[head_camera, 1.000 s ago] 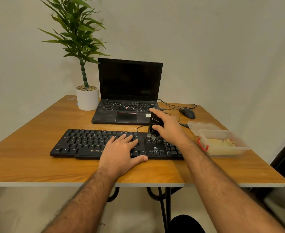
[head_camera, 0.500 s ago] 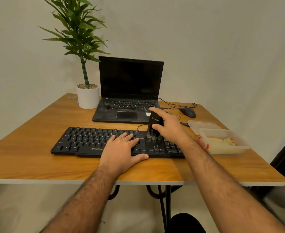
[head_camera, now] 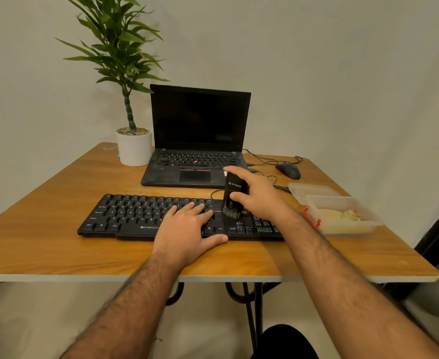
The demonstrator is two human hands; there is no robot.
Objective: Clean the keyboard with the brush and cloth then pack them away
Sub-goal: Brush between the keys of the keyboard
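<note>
A black keyboard [head_camera: 135,213] lies across the front half of the wooden table [head_camera: 57,252]. My right hand [head_camera: 260,195] grips a black brush [head_camera: 233,193] upright, its bristles down on the keys right of centre. My left hand [head_camera: 187,229] rests flat on the keyboard's middle, fingers spread, thumb at the front edge. A yellow cloth [head_camera: 342,216] lies inside a clear plastic box [head_camera: 368,224] with a red clip at the table's right.
A black laptop [head_camera: 197,141] stands open behind the keyboard. A potted plant [head_camera: 134,149] is at the back left, a black mouse [head_camera: 288,171] with its cable at the back right. The box's clear lid [head_camera: 311,190] lies behind the box.
The brush and right hand stay at nearly the same spot on the keys; the left hand has not moved. The view has shifted slightly.
</note>
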